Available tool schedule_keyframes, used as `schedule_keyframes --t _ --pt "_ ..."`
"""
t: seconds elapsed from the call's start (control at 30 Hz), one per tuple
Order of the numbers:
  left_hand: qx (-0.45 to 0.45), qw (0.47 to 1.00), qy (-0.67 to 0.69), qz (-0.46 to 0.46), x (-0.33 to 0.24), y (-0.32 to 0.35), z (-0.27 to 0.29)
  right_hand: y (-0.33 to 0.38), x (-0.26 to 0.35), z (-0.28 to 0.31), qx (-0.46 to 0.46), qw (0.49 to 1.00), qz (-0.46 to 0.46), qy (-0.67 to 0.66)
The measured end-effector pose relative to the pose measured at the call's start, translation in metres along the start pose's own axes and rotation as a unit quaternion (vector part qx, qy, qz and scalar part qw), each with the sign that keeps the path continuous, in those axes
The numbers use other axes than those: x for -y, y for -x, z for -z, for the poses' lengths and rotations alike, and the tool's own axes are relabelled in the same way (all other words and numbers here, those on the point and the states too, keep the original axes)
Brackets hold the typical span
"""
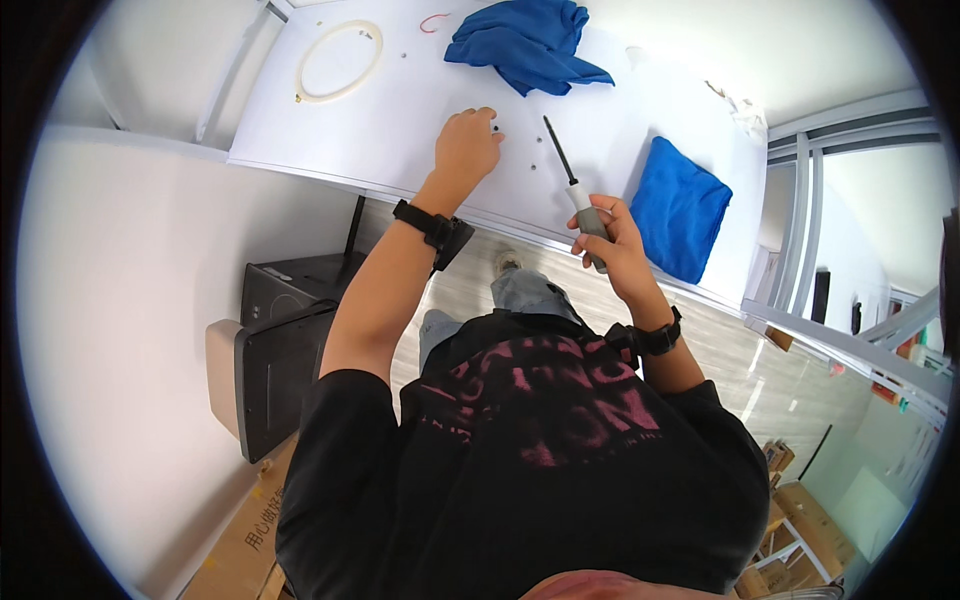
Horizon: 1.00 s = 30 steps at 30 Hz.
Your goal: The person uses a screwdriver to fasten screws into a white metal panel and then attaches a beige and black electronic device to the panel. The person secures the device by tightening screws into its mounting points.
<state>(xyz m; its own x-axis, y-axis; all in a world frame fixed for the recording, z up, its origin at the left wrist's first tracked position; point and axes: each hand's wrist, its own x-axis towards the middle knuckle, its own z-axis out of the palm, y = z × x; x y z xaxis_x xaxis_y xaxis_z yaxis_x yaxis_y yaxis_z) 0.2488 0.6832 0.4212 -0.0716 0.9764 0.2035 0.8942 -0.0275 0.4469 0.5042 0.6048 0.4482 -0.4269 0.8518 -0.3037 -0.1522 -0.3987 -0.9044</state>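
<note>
left hand (466,143) curled narrow, fingertips on worktop (400,110) by a small screw (497,129). right hand (612,238) grips screwdriver (568,172). blue cloth (528,42), blue pad (678,208), white ring (339,60) lie apart.

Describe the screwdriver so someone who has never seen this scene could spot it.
On the white table, look between the crumpled blue cloth and the folded blue pad. The right hand grips a screwdriver there: grey handle, thin dark shaft, the only tool.

bare table (400,110) between white ring (338,60), blue cloth (528,42)
</note>
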Motion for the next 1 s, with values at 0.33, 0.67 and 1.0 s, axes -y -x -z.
schedule_keyframes --t 0.33,0.67,1.0 --pt "0.029 0.971 0.22 0.087 -0.003 -0.007 0.004 -0.007 0.014 0.018 0.047 0.999 0.009 0.025" --pt "-0.034 0.608 0.746 0.269 0.021 0.083 0.105 -0.038 0.029 -0.045 0.221 0.965 0.002 0.138" --pt "-0.187 0.569 0.765 0.237 0.072 0.216 0.156 -0.032 0.008 -0.138 0.385 0.912 -0.069 0.126"
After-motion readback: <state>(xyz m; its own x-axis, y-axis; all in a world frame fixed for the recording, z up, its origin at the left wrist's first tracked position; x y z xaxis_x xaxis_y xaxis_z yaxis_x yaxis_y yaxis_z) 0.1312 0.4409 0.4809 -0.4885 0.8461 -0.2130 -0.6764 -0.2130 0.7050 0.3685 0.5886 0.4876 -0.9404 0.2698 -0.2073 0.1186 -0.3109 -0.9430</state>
